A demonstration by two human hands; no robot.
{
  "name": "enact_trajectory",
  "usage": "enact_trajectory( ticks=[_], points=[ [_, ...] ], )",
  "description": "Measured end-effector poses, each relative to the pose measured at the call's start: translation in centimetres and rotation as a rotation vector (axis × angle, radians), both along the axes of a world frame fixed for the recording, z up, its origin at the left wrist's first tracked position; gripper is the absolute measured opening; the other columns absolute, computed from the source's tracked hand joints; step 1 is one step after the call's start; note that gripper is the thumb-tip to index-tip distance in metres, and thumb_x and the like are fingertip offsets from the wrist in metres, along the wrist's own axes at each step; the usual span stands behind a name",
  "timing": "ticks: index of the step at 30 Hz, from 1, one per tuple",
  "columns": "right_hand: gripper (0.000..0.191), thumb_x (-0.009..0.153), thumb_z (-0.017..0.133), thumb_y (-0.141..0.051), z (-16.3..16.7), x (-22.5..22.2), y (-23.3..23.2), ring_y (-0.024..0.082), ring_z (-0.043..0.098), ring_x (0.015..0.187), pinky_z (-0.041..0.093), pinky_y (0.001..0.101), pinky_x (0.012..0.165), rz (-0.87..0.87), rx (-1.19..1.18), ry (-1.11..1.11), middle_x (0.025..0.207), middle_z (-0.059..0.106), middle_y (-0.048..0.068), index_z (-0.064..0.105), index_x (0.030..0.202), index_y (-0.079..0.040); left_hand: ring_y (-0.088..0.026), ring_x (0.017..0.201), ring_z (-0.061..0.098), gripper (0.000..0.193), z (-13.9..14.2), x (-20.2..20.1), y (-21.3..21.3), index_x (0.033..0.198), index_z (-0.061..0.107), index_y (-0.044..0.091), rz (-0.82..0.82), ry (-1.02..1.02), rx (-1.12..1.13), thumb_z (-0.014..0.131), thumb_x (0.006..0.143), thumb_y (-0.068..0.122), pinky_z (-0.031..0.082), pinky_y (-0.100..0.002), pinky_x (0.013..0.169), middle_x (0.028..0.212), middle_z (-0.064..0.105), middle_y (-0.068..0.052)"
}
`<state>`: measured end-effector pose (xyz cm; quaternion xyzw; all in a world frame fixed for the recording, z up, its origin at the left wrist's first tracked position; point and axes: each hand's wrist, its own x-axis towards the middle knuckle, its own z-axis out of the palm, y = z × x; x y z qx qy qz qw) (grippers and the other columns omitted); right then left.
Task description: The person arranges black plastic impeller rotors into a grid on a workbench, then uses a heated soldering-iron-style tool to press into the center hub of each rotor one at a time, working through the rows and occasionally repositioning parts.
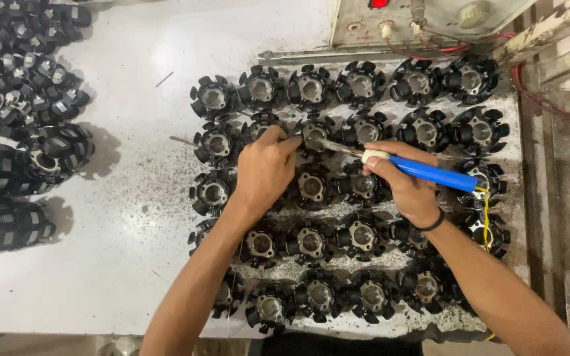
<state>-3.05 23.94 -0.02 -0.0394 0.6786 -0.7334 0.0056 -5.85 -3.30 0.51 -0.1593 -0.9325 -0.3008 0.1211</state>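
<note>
right hand [407,188] grips blue soldering iron [423,170], tip on second-row stator [315,134]; left hand [265,168] pinches wire there; finished count indeterminable.

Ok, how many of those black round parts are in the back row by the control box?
6 black round parts, side by side: far left, second, third, fourth, fifth, far right. None seems hidden; left hand and right hand, holding a blue-handled tool, are lower down.
</note>
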Motion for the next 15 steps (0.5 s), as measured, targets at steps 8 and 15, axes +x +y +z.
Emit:
enact_trajectory(
  ticks=[8,15],
  points=[
    [0.023,0.095,0.068,-0.002,0.2,-0.1,-0.1,0.020,0.073,0.082,0.062,0.0315,0.078,-0.013,-0.033,-0.057,0.097,0.075,0.015,0.072,0.116,0.008,-0.038,0.076,0.070,0.013,1.2,-1.6,0.4,0.092,0.081,0.009,-0.023,-0.076,0.072,0.071,0.084,0.006,0.056,-0.048,0.066,0.093,0.070,-0.013],
    [0.022,0.095,0.068,-0.002,0.0,-0.2,-0.3,0.020,0.072,0.081,0.061,0.0324,0.077,-0.046,-0.056,-0.044,0.096,0.075,0.015,0.071,0.115,0.009,-0.040,0.075,0.070,0.011,1.7,-1.5,1.3,0.086,0.078,0.007,-0.008,-0.046,0.046,0.068,0.082,0.004,0.057,-0.050,0.069,0.093,0.069,-0.013]
  ],
)
